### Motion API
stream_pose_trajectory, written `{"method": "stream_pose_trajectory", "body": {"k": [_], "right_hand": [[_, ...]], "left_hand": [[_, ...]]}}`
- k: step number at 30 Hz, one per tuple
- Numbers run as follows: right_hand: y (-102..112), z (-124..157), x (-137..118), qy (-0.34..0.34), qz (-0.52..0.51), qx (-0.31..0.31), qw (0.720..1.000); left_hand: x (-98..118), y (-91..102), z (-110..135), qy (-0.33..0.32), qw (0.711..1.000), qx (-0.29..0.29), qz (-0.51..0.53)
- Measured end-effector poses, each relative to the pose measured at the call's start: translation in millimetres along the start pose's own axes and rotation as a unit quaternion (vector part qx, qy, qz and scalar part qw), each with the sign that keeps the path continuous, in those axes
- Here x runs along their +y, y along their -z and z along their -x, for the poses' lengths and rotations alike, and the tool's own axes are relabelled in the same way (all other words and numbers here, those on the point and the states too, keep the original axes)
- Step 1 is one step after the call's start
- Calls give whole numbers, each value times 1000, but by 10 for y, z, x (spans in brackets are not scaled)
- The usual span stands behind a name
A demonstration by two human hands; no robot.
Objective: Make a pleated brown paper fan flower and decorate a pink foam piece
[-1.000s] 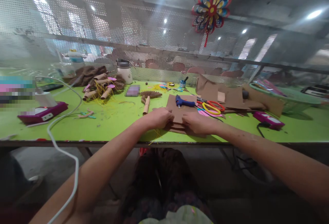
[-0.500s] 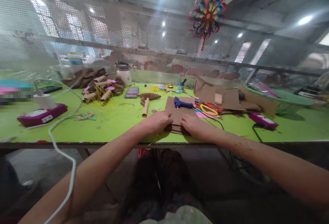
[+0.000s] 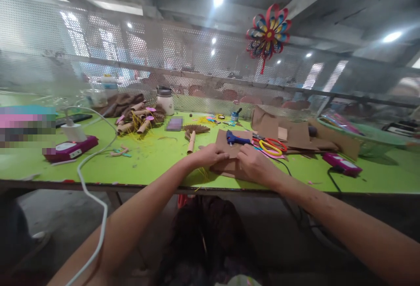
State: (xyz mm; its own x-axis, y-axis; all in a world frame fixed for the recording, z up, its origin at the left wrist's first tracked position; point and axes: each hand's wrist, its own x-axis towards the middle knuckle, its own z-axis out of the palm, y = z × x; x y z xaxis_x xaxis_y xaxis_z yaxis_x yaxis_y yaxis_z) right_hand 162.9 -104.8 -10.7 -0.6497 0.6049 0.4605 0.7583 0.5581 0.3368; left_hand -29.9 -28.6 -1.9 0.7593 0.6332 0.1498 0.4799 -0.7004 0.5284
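Note:
Both of my hands rest on a brown paper sheet lying near the front edge of the green table. My left hand pinches the sheet's near left part with curled fingers. My right hand presses and grips the near right part, fingers bent. A blue glue gun lies on the far end of the same sheet. Red and yellow scissors lie just right of it.
A folded brown paper fan lies left of the sheet. Rolled paper tubes are piled at the back left beside a white jar. A white cable runs from a magenta box. More brown paper and a green basin are on the right.
My hands have drawn closer together on the brown sheet, and the left fingers reach further onto it. The view has tilted slightly.

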Motion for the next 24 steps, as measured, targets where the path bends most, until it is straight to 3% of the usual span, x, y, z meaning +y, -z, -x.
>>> {"method": "stream_pose_trajectory", "body": {"k": [5,8,12,17,19,24], "right_hand": [[32,-61,-53,-22,-25,13,999],[36,-50,-62,-59,-100,10,993],[121,-88,-66,-110,-238,1,965],[124,-175,-38,-179,-338,-83,920],[79,-170,-8,-208,-388,-95,893],[-23,-80,24,-285,-572,-88,764]], "left_hand": [[-116,7,45,-4,997,-4,72],[-98,18,87,-1,997,-29,74],[-43,21,115,-5,997,-40,67],[-16,17,115,-30,999,-3,37],[16,23,129,-37,998,-3,40],[103,17,147,-60,997,-8,48]]}}
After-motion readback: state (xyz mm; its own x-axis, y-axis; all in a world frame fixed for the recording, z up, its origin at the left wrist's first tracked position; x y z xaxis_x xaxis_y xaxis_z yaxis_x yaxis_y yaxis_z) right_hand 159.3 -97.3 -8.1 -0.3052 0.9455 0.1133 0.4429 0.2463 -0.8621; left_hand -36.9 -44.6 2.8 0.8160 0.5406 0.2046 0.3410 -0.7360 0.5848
